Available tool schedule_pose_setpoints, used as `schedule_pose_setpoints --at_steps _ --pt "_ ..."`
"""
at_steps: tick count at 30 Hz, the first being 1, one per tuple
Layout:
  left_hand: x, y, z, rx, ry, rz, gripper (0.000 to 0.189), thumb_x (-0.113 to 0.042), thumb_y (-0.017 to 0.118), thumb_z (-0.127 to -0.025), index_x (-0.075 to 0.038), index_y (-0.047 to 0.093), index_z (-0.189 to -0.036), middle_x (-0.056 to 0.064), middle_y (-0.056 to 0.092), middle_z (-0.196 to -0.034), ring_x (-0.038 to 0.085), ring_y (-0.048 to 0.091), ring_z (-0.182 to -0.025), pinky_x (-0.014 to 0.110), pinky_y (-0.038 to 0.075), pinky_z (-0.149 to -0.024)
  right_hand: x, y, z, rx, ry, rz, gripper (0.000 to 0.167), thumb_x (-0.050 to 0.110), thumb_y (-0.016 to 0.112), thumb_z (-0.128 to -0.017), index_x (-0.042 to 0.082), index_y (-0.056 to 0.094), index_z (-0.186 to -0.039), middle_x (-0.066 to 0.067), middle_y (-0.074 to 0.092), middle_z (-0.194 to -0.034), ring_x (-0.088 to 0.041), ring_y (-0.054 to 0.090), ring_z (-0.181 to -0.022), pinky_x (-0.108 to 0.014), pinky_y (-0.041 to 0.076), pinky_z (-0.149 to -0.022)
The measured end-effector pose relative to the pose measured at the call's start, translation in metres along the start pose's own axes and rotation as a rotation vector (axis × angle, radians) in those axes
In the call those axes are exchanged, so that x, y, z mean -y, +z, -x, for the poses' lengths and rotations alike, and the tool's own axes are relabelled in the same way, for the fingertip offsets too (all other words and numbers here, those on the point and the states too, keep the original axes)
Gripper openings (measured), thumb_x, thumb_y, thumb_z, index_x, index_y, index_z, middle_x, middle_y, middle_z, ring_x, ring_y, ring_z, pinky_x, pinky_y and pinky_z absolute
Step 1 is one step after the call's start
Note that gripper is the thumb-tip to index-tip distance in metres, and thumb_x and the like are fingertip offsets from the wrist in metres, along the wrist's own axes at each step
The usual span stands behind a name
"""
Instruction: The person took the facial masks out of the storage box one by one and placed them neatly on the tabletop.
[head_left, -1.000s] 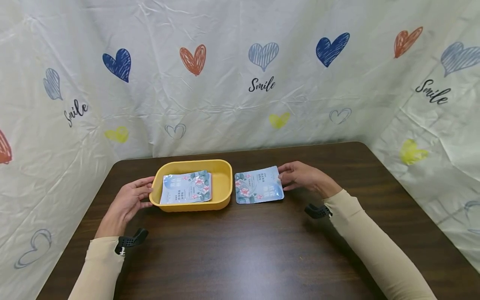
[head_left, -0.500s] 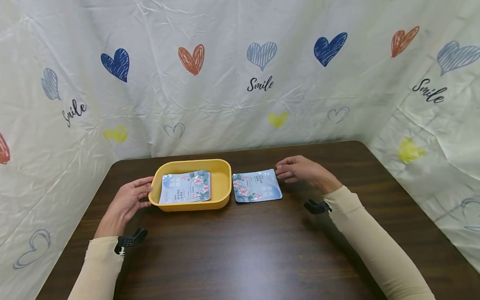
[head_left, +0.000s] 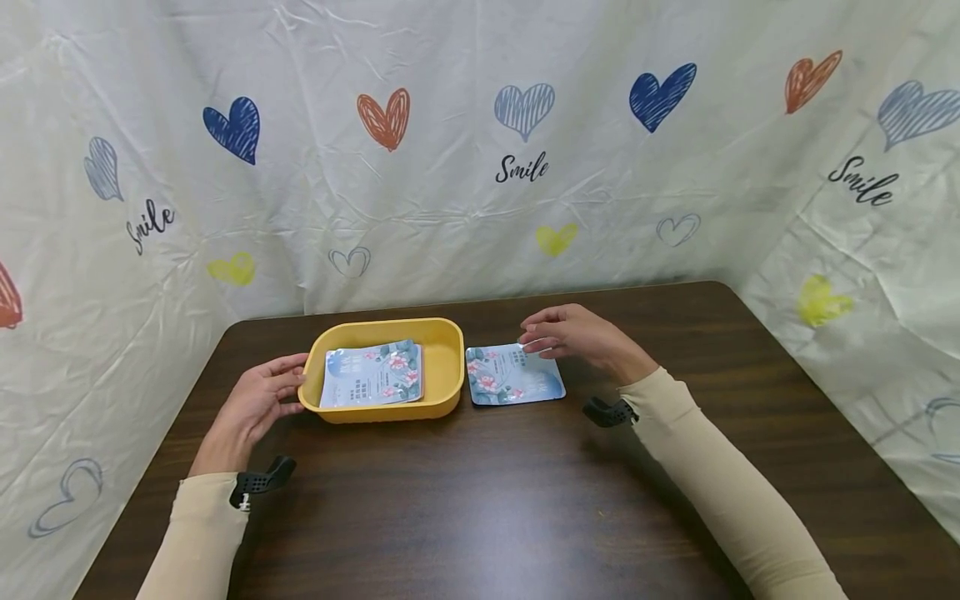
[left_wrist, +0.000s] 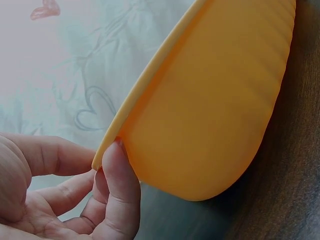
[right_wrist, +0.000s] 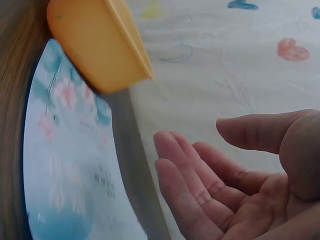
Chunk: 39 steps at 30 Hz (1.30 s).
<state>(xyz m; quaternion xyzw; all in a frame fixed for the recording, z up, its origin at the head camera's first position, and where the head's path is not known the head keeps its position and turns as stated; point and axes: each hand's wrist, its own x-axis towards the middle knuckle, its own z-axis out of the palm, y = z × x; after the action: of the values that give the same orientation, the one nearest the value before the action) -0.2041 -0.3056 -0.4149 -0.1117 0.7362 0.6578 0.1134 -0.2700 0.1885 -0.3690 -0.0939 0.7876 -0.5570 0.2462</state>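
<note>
My left hand (head_left: 253, 404) pinches the left end of the yellow plastic bin (head_left: 453, 400); up close in the left wrist view, thumb and fingers grip the bin's rim (left_wrist: 131, 97). Inside the bin lie flat light-blue sachets (head_left: 367, 375) printed with pink flowers, stacked slightly askew. Another such sachet (head_left: 510, 383) lies flat on the table just right of the bin. Over its upper right corner hovers my right hand (head_left: 573, 333), fingers loosely bent and holding nothing. In the right wrist view the thumb and fingers are apart, away from the sachet (right_wrist: 75, 150).
The dark wood table (head_left: 480, 500) has rounded back corners. Behind and beside it hangs a white cloth (head_left: 450, 192) with hearts and lettering. A black wrist strap (head_left: 262, 482) is on each arm.
My right hand has come off the loose sachet's right edge, lifted, and moved left over its upper corner. The left hand and the bin have stayed in place.
</note>
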Motion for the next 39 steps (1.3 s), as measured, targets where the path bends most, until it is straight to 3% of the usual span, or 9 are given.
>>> schedule_pose_setpoints --at_steps 7,12,16,21,30,35,39 --pt "0.001 -0.001 0.001 -0.010 -0.005 -0.009 0.060 -0.024 0.061 -0.103 -0.007 0.038 -0.156 0.000 0.053 -0.121 0.013 0.063 -0.098 0.030 0.058 -0.082 0.015 0.020 -0.012 0.027 -0.074 -0.033 0.037 0.016 0.061 -0.102 0.001 0.057 -0.135 -0.020 0.067 -0.130 -0.035 0.064 -0.122 -0.047 0.052 -0.101" --pt "0.001 -0.001 0.000 -0.010 -0.002 -0.012 0.061 -0.025 0.062 -0.102 -0.007 0.039 -0.156 0.001 0.053 -0.120 0.014 0.062 -0.098 0.030 0.058 -0.083 0.022 0.033 -0.021 0.075 -0.138 -0.104 0.044 0.010 0.067 -0.098 -0.002 0.053 -0.138 -0.025 0.062 -0.135 -0.042 0.060 -0.125 -0.051 0.048 -0.104" --pt "0.002 -0.001 -0.001 -0.007 -0.002 0.000 0.060 -0.022 0.061 -0.103 -0.006 0.038 -0.156 0.000 0.053 -0.118 0.013 0.062 -0.096 0.030 0.058 -0.080 0.028 0.045 -0.028 0.083 -0.169 -0.123 0.048 0.007 0.071 -0.095 -0.001 0.054 -0.139 -0.023 0.063 -0.134 -0.038 0.063 -0.122 -0.050 0.049 -0.103" --pt "0.003 -0.001 -0.003 0.003 -0.004 0.018 0.059 -0.019 0.059 -0.104 -0.005 0.036 -0.157 0.000 0.052 -0.119 0.013 0.062 -0.096 0.030 0.058 -0.078 0.036 0.059 -0.034 0.069 -0.169 -0.130 0.051 0.012 0.074 -0.093 0.003 0.055 -0.139 -0.019 0.065 -0.131 -0.038 0.062 -0.124 -0.044 0.053 -0.099" --pt "0.002 -0.001 0.000 -0.012 -0.009 0.006 0.060 -0.023 0.061 -0.103 -0.007 0.038 -0.156 0.000 0.053 -0.121 0.014 0.062 -0.098 0.030 0.058 -0.081 0.048 0.082 -0.048 0.111 -0.129 -0.112 0.060 0.025 0.077 -0.092 0.006 0.053 -0.143 -0.011 0.062 -0.136 -0.032 0.061 -0.125 -0.045 0.051 -0.102" --pt "0.001 0.001 0.000 -0.019 -0.008 0.001 0.059 -0.024 0.061 -0.103 -0.008 0.040 -0.155 0.000 0.055 -0.122 0.015 0.063 -0.097 0.030 0.058 -0.082 0.050 0.092 -0.056 0.132 -0.115 -0.123 0.062 0.023 0.079 -0.090 0.007 0.053 -0.144 -0.011 0.061 -0.135 -0.033 0.061 -0.125 -0.046 0.050 -0.103" --pt "0.001 0.001 0.000 -0.020 -0.011 0.006 0.058 -0.024 0.061 -0.103 -0.008 0.041 -0.155 0.000 0.056 -0.121 0.015 0.063 -0.097 0.030 0.058 -0.082 0.051 0.099 -0.062 0.160 -0.110 -0.135 0.061 0.017 0.077 -0.091 0.006 0.051 -0.146 -0.012 0.062 -0.137 -0.026 0.064 -0.122 -0.045 0.049 -0.105"
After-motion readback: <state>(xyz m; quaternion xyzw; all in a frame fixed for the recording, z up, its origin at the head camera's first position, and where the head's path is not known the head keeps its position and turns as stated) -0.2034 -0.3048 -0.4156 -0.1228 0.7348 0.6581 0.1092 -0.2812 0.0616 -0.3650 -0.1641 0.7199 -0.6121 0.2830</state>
